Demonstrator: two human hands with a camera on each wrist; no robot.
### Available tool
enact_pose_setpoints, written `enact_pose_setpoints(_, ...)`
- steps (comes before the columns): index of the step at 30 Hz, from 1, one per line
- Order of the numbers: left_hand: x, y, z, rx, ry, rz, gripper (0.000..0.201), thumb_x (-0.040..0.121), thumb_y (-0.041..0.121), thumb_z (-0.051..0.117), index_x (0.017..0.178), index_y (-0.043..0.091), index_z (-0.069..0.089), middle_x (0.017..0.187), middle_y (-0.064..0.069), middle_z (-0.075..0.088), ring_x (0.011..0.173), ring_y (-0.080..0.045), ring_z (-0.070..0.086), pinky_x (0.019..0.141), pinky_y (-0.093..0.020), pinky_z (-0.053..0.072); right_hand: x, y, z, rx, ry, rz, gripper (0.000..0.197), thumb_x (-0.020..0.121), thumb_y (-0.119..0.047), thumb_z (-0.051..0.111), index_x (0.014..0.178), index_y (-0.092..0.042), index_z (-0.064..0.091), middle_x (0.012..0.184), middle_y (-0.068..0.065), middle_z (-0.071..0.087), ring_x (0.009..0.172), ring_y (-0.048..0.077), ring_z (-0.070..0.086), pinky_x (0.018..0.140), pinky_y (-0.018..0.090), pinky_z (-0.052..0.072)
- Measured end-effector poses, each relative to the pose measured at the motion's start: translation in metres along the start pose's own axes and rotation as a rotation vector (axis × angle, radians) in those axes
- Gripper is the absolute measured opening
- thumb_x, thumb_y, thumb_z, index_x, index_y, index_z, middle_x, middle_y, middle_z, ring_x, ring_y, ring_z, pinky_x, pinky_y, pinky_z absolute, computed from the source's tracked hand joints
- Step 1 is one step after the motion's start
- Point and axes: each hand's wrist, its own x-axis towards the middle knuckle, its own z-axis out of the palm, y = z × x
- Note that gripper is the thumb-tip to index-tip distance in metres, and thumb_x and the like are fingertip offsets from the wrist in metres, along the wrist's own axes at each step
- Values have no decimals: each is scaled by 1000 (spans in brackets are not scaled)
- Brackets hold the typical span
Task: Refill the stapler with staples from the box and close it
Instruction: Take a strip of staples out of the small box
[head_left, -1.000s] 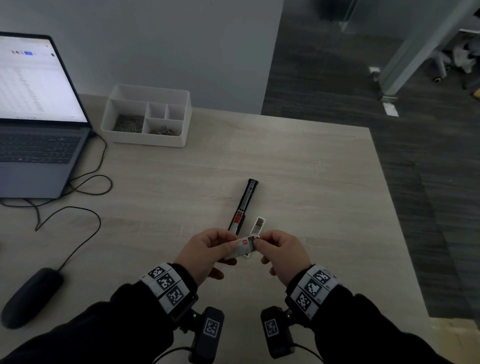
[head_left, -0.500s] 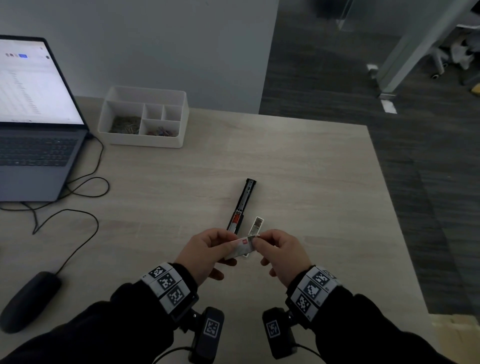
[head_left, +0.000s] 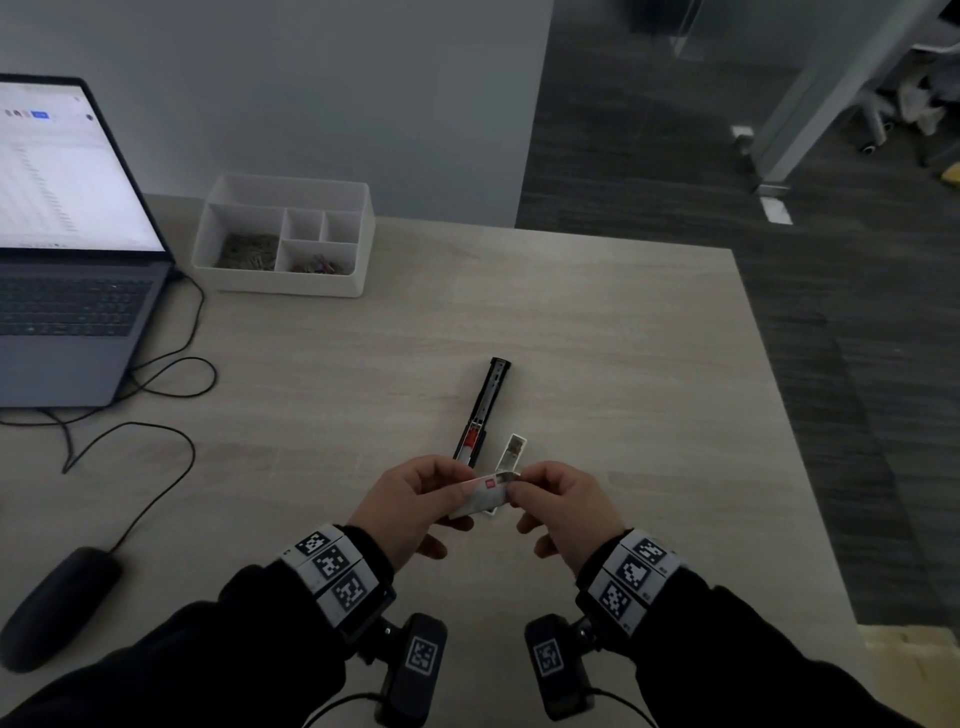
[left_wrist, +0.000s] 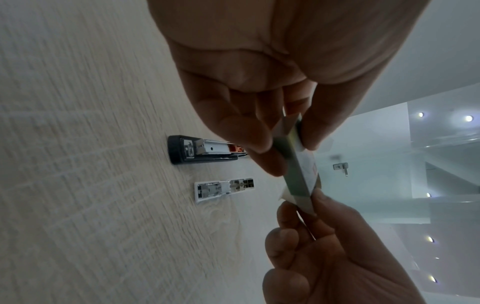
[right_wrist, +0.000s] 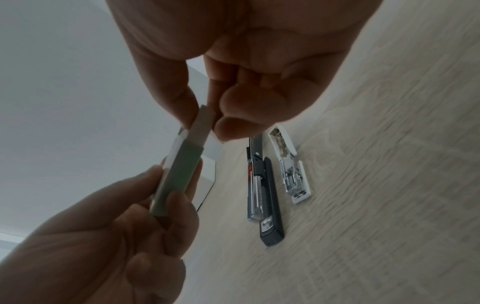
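Both hands meet low in the centre of the frame: the left hand (head_left: 410, 499) grips the small white staple box (head_left: 480, 496) round its body, while the right hand (head_left: 558, 501) pinches a strip of staples (right_wrist: 201, 123) between thumb and fingertips at the box's open end. The strip looks only partly out, so I judge the step to be drawing the staples free. Next would come carrying that strip to the magazine and laying it in straight, which calls for a light pinch so the strip does not snap.

Just above the hands lies the stapler (head_left: 480, 410), opened out flat on the table (head_left: 597, 364), its black base and metal channel pointing toward the upper middle, the white top arm (head_left: 511, 449) beside it to the right.

Farther out, a white organiser tray (head_left: 285, 234) sits toward the upper left, a laptop (head_left: 67, 249) at the left edge with cables trailing, a dark mouse (head_left: 57, 608) at lower left. Dark carpet fills the right side.
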Motion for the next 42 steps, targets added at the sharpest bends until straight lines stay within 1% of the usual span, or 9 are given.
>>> enact_pose_setpoints(6, 0, -2, 0, 7, -3, 2, 9, 84, 24, 72, 94, 24, 73, 89, 1, 76, 78, -22, 74, 54, -32, 53, -2, 0, 1, 13, -28, 4, 13, 80, -22, 75, 88, -13, 72, 72, 1, 68, 60, 13, 62, 48, 30, 50)
enact_pose_setpoints(15, 0, -4, -2, 12, 7, -4, 11, 85, 23, 71, 97, 22, 72, 91, 0, 76, 79, -21, 74, 54, -33, 54, 0, 1, 2, 6, -4, 9, 8, 83, -17, 73, 86, -10, 73, 72, 3, 66, 59, 11, 62, 46, 28, 50)
enact_pose_setpoints(22, 0, -6, -3, -21, 24, -12, 11, 86, 21, 70, 97, 20, 72, 88, 0, 77, 77, -20, 74, 52, -30, 52, 4, 4, 4, 34, 37, 7, 8, 81, -18, 75, 82, -10, 73, 72, 4, 67, 59, 14, 62, 44, 27, 47)
enact_pose_setpoints(25, 0, -7, -5, -34, 30, -23, 12, 86, 21, 70, 98, 19, 72, 87, 0, 77, 76, -20, 74, 51, -29, 52, 6, 5, 5, 39, 32, 18, 9, 81, -18, 74, 86, -10, 72, 74, 4, 67, 60, 12, 62, 45, 26, 47)
enact_pose_setpoints(31, 5, -14, -12, -94, 47, -66, 17, 88, 21, 69, 105, 19, 69, 95, -5, 78, 81, -24, 75, 51, -30, 54, 11, 6, 7, 94, 20, 36, 8, 82, -18, 73, 84, -11, 71, 71, 2, 65, 62, 12, 60, 46, 26, 47)
enact_pose_setpoints(34, 8, -19, -18, -174, 64, -112, 15, 90, 21, 67, 104, 19, 70, 95, -8, 78, 80, -23, 75, 53, -29, 54, 15, 7, 9, 166, 14, 64, 2, 83, -19, 72, 83, -17, 72, 77, 4, 68, 67, 16, 63, 49, 28, 48)
enact_pose_setpoints(38, 15, -30, -32, -256, 141, -145, 14, 91, 20, 65, 102, 19, 73, 94, -6, 78, 81, -22, 74, 58, -31, 56, 19, 8, 9, 192, 19, 88, 6, 84, -18, 71, 88, -14, 72, 83, 6, 70, 68, 17, 64, 49, 28, 49)
enact_pose_setpoints(40, 22, -38, -42, -250, 234, -166, 13, 89, 20, 67, 101, 19, 73, 97, -6, 76, 82, -24, 74, 58, -32, 55, 21, 8, 10, 177, 27, 96, 8, 84, -17, 71, 89, -12, 71, 83, 5, 70, 66, 15, 64, 49, 27, 48)
enact_pose_setpoints(42, 31, -45, -53, -160, 358, -166, 11, 88, 21, 69, 97, 20, 74, 96, -7, 74, 80, -23, 70, 59, -32, 53, 23, 9, 10, 161, 29, 104, 8, 84, -18, 72, 89, -12, 72, 82, 4, 70, 65, 14, 63, 49, 26, 48)
